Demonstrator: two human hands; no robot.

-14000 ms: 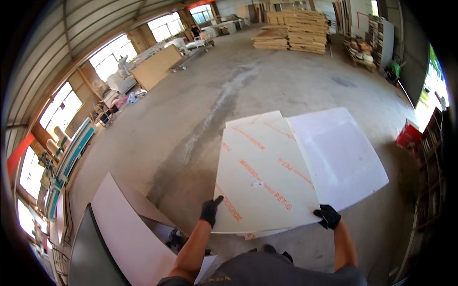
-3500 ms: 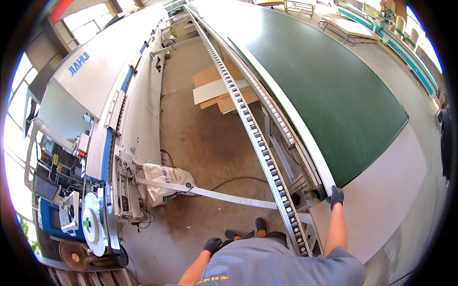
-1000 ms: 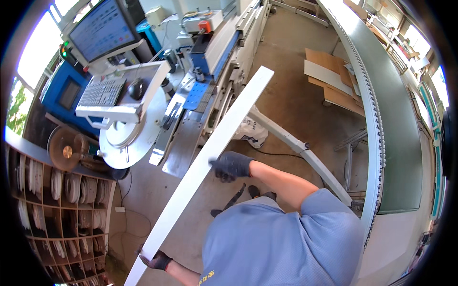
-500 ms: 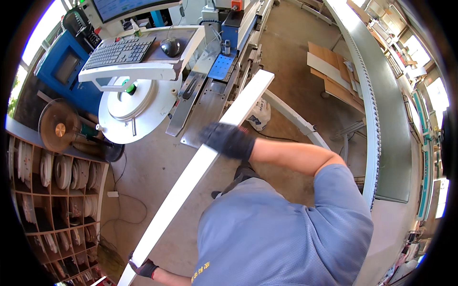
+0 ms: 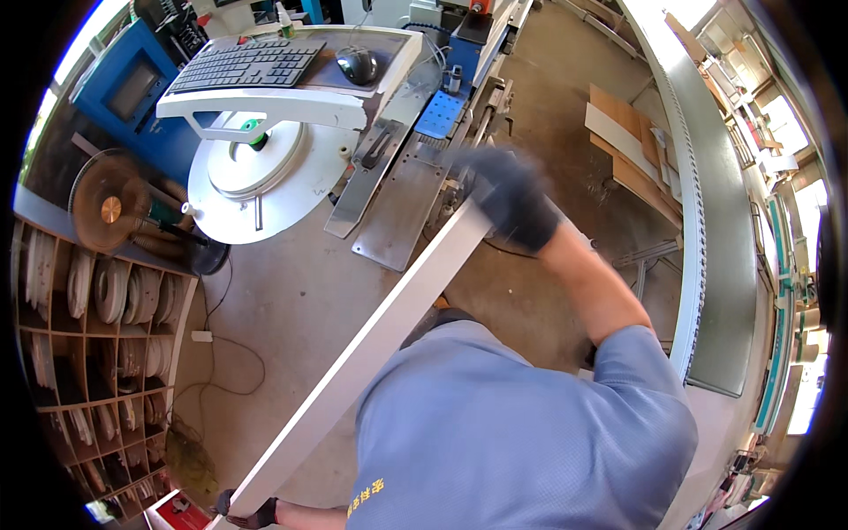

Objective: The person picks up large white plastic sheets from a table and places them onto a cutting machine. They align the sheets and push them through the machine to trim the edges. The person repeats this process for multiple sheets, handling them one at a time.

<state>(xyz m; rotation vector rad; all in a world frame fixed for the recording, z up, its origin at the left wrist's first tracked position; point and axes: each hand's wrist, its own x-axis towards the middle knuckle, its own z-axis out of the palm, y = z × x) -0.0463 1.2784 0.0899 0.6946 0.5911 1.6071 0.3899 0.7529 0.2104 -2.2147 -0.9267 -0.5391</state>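
Note:
A long, narrow white board (image 5: 367, 353) slants across the front of me, from the lower left up to the middle. My left hand (image 5: 252, 514), in a black glove, is closed around its near end at the lower left. At the far end is my right hand (image 5: 512, 201), also black-gloved. Motion smears its fingers, so whether they grip the board is unclear. Just beyond that end lies the metal bed (image 5: 402, 208) of a machine with a perforated blue plate (image 5: 440, 115).
To the left, a keyboard (image 5: 247, 68) and mouse (image 5: 357, 64) rest on a stand above a white reel disc (image 5: 265, 199). A fan (image 5: 110, 209) stands over shelves (image 5: 88, 336) of rolled strips. A cable (image 5: 238, 389) crosses the floor. A long conveyor (image 5: 707, 221) runs along the right.
My right hand has moved from partway along the board to its far end, up and to the right. The board's far end has come nearer, and the head view has shifted slightly.

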